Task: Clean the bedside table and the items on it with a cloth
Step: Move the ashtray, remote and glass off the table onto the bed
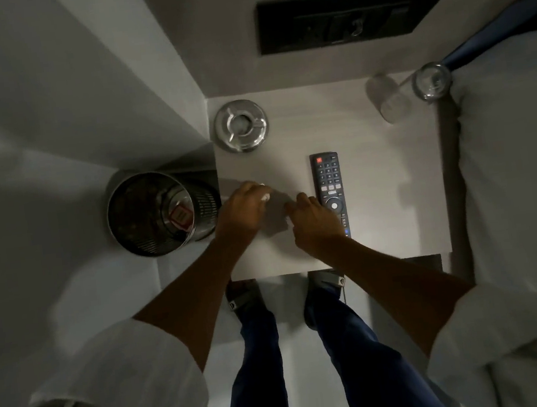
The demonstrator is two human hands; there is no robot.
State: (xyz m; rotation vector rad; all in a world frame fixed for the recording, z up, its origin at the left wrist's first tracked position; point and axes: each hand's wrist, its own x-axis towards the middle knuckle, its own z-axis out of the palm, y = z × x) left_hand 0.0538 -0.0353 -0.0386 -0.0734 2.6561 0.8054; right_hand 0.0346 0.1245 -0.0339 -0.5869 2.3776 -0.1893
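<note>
both hands low over the near-left part of the bedside table [377, 190], a little apart; left hand [241, 211] curled shut on a small white cloth [264, 197], only a bit showing at the fingertips; right hand [313, 218] loosely curled, grip hard to tell, touching the remote [328, 182] edge; ashtray [241, 125] back left; two glasses [389, 97] back right; mesh bin [160, 213] on floor left; bed [518, 155] right.
</note>
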